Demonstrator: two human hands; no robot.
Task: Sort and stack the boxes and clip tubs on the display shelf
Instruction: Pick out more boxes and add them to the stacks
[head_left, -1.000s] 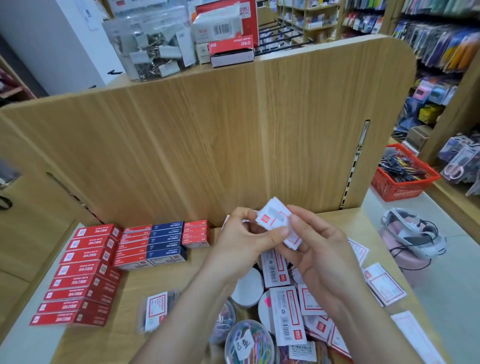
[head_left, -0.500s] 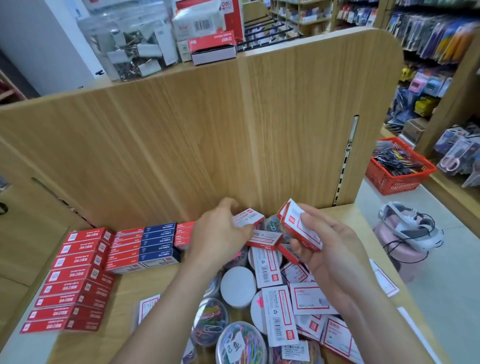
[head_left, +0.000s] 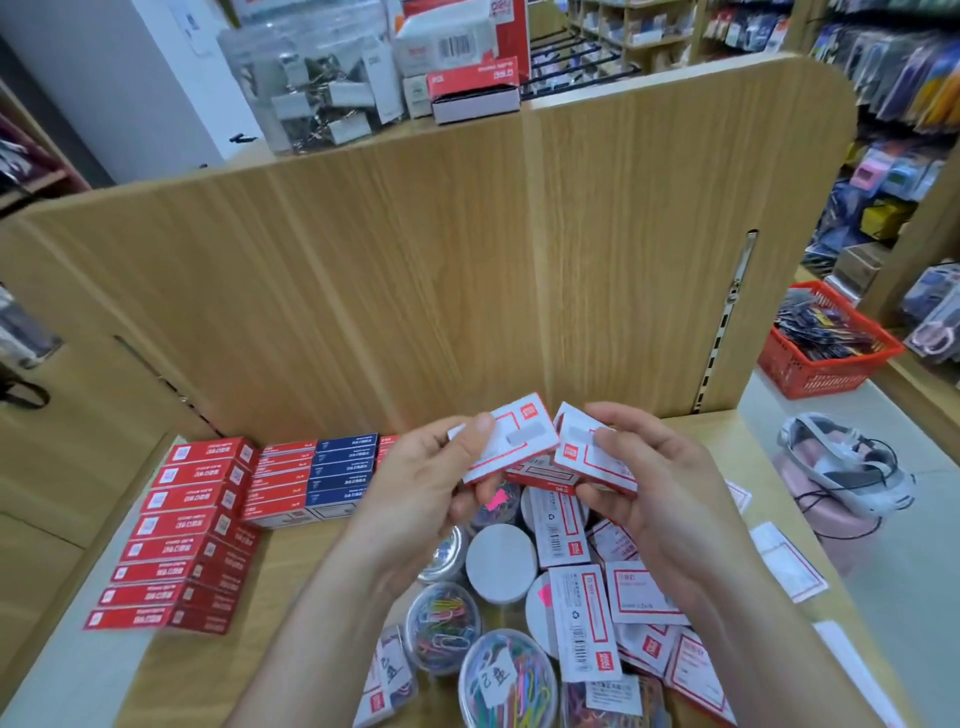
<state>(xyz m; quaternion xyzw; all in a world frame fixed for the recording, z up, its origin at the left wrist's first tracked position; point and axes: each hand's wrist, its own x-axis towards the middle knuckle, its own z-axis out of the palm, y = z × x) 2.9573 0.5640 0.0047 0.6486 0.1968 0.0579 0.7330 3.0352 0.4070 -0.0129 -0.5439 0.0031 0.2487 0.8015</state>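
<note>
Bright, even overhead lighting; only faint, soft shadows are cast on the shelf (head_left: 285, 582) beneath the left hand (head_left: 415, 493) and right hand (head_left: 660, 499). The wooden panel (head_left: 467, 260) is bowed by wide-angle distortion toward the edges. Print on the boxes (head_left: 511, 441) is softened by slight blur; the background racks (head_left: 893, 78) are rendered indistinct.

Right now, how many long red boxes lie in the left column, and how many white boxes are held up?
Long red boxes: 8
White, held up (left white box, right white box): 2
Total: 10
The box beneath them is unclear and not counted.
</note>
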